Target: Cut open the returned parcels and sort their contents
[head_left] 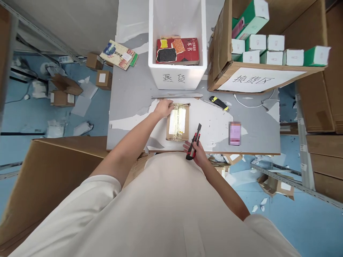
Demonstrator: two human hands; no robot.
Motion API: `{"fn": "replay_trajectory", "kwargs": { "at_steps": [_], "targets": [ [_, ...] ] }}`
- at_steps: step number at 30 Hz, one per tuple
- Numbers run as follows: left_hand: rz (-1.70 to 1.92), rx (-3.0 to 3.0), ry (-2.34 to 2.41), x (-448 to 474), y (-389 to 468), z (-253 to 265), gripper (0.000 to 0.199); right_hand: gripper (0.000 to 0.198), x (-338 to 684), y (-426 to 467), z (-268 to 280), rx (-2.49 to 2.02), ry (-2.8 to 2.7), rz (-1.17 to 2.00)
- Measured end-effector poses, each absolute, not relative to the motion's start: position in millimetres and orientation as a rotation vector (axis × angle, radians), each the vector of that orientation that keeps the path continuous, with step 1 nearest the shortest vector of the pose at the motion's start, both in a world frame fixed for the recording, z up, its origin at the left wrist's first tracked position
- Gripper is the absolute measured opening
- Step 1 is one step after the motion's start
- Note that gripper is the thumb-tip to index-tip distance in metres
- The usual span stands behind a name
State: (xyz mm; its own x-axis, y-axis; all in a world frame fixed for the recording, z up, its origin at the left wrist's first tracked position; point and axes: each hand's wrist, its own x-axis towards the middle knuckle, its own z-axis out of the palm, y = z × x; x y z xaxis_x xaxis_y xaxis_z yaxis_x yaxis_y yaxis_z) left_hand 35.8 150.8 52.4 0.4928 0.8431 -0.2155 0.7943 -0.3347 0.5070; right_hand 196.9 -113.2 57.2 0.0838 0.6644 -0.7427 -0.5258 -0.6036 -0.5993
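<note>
Resting on the far left corner of a small cardboard box (187, 130), the left hand (163, 108) lays its bent fingers over the rim; whether the thumb pinches from below, I can't tell. The box lies flat, a brown rectangle on the near middle of the table (128, 101), with glossy, wrinkled, yellowish tape (176, 122) running down its centre between pale patches.

Over to the right hand (199, 153), just beside the box's near right corner: here the grip is closed around a slim utility knife (193, 144), black plastic with red trim, dark flat blade angled away from the body, some fingertips poking out past the handle.

Underneath, the tabletop is smooth grey with ragged white patches. Beyond the box stands a smooth-walled white foam bin (175, 80) with a red book (191, 53) inside, and right of that a stiff brown carton (221, 53) holding green-and-white oblong packs (255, 23). Nearer, a chunky black-and-yellow cutter (219, 103) lies slantwise.
</note>
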Motion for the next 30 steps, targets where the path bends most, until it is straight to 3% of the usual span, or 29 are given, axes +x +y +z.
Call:
{"fn": "replay_trajectory", "kwargs": {
  "at_steps": [10,17,22,26,30],
  "targets": [
    [0.403,1.81,1.636,6,113,53,0.028,0.041,224,-77,53,-1.416,-0.111,1.478],
    [0.532,1.38,1.653,-39,34,43,0.037,0.018,265,-13,53,-1.534,-0.433,1.418],
    [0.524,1.323,1.663,-40,3,42,0.046,0.022,268,4,58,-1.653,-0.735,1.388],
    [0.522,1.821,1.654,-28,21,57,0.071,0.041,276,-16,78,-1.928,-1.039,1.258],
    [0.206,2.343,1.265,-6,55,65,0.111,0.065,278,-46,108,-2.255,-1.525,1.115]
  ]
}}
